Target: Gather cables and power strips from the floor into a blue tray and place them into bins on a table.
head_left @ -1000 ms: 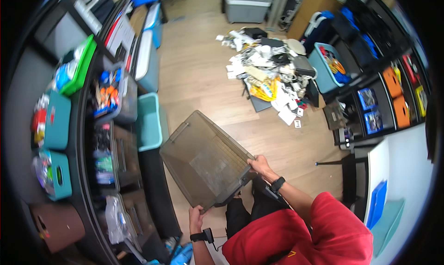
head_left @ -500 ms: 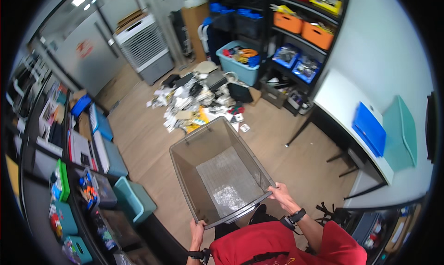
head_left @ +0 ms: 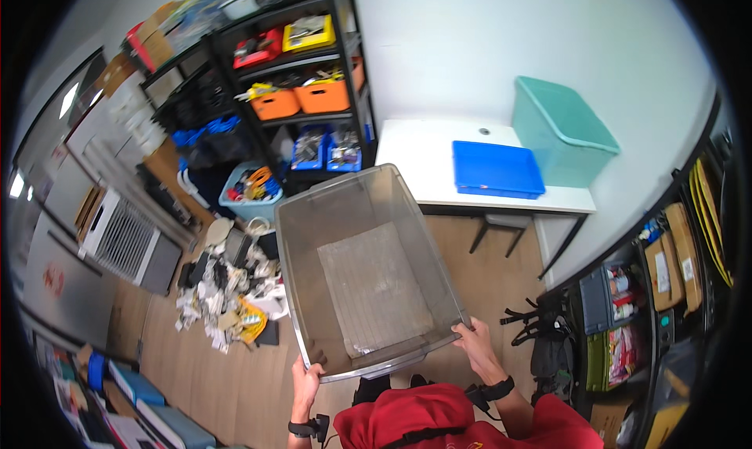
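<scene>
A large, see-through grey plastic storage bin (head_left: 294,292) hangs in front of me, its open top tilted toward me and nothing inside. My left hand (head_left: 306,380) grips its near left corner, the thumb over the rim. On the near right corner, my right hand (head_left: 476,347) is closed round the rim. Beyond the bin stands a white table (head_left: 415,163), carrying a shallow blue tray (head_left: 498,169) and a tall teal bin (head_left: 565,128).
A heap of mixed scrap (head_left: 231,288) lies on the floor at left, near an air cooler (head_left: 129,241). Behind it are a light blue tub (head_left: 252,206) and a black shelf rack (head_left: 345,65). A backpack (head_left: 552,363) sits at right beside loaded shelves (head_left: 619,324).
My view has swung right, toward the white table. The grey bin has turned with me, still in both hands, and the scrap heap now lies to its left.
</scene>
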Action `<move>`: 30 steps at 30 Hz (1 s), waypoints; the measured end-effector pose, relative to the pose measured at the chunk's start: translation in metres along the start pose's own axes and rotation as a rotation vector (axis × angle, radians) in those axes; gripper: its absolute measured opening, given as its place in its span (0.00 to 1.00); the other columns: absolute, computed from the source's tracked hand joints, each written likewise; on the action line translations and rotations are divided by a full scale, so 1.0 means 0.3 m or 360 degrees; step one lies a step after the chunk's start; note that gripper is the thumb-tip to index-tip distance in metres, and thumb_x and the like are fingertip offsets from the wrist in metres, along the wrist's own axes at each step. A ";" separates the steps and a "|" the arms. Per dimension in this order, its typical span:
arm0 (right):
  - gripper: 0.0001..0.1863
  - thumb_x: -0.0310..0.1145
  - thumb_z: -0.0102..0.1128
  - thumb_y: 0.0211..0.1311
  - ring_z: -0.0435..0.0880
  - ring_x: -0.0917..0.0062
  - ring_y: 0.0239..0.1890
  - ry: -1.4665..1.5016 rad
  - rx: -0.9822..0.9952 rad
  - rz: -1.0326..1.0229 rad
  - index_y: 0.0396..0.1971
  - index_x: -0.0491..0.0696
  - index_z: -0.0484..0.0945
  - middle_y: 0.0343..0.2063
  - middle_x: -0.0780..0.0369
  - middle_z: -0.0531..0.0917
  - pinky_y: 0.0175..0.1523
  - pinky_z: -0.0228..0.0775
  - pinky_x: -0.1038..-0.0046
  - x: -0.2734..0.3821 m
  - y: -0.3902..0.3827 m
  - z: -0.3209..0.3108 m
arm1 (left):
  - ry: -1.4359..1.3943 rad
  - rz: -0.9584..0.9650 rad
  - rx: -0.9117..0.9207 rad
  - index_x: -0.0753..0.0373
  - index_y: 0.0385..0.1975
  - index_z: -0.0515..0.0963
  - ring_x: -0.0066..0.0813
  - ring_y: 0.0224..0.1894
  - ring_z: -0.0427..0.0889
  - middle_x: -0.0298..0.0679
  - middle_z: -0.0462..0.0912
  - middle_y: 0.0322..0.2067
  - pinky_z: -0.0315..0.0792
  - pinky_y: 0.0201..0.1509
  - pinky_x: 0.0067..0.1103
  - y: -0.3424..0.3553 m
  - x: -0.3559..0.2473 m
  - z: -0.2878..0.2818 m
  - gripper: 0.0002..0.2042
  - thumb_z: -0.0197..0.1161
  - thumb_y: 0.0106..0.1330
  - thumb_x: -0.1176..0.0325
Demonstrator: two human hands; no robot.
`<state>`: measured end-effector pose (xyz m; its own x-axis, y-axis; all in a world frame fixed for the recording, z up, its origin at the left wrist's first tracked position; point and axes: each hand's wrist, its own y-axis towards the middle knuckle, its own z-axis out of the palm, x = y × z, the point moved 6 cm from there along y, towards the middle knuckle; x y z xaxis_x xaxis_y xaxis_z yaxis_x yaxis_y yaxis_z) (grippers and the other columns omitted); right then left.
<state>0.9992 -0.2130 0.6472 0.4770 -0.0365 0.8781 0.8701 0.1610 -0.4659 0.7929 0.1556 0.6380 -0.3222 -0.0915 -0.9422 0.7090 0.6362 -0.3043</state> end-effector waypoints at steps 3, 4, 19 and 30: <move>0.06 0.29 0.64 0.61 0.73 0.84 0.30 0.0119 -0.0168 -0.0045 0.29 0.44 0.76 0.27 0.68 0.73 0.37 0.74 0.76 0.086 0.042 -0.016 | 0.0061 0.0157 0.0166 0.74 0.59 0.74 0.30 0.42 0.83 0.46 0.86 0.43 0.77 0.46 0.24 0.200 -0.125 0.104 0.27 0.54 0.54 0.80; 0.05 0.29 0.63 0.61 0.74 0.84 0.30 0.0200 -0.0201 -0.0086 0.29 0.44 0.77 0.27 0.68 0.74 0.38 0.75 0.76 0.108 0.067 -0.010 | 0.0237 0.0104 0.0250 0.74 0.58 0.74 0.28 0.39 0.81 0.44 0.85 0.39 0.76 0.44 0.25 0.283 -0.141 0.118 0.27 0.55 0.53 0.79; 0.05 0.29 0.60 0.64 0.79 0.83 0.30 0.0409 -0.0535 -0.0222 0.30 0.45 0.78 0.28 0.68 0.77 0.42 0.80 0.73 0.383 0.455 0.207 | 0.0407 0.0549 0.0587 0.73 0.44 0.79 0.26 0.27 0.78 0.39 0.82 0.24 0.72 0.33 0.25 1.041 -0.568 0.346 0.17 0.57 0.54 0.74; 0.05 0.28 0.60 0.64 0.83 0.77 0.34 0.0435 -0.0526 -0.0095 0.33 0.42 0.78 0.33 0.64 0.80 0.44 0.82 0.70 0.476 0.804 0.104 | 0.0479 0.0266 0.0649 0.72 0.49 0.78 0.24 0.28 0.76 0.36 0.82 0.28 0.70 0.32 0.23 1.305 -0.581 0.623 0.20 0.55 0.54 0.77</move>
<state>1.2733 -0.1487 0.6634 0.4014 -0.3031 0.8643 0.8690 -0.1720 -0.4639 1.2440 0.2773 0.6570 -0.3075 0.2475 -0.9188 0.9330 0.2683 -0.2400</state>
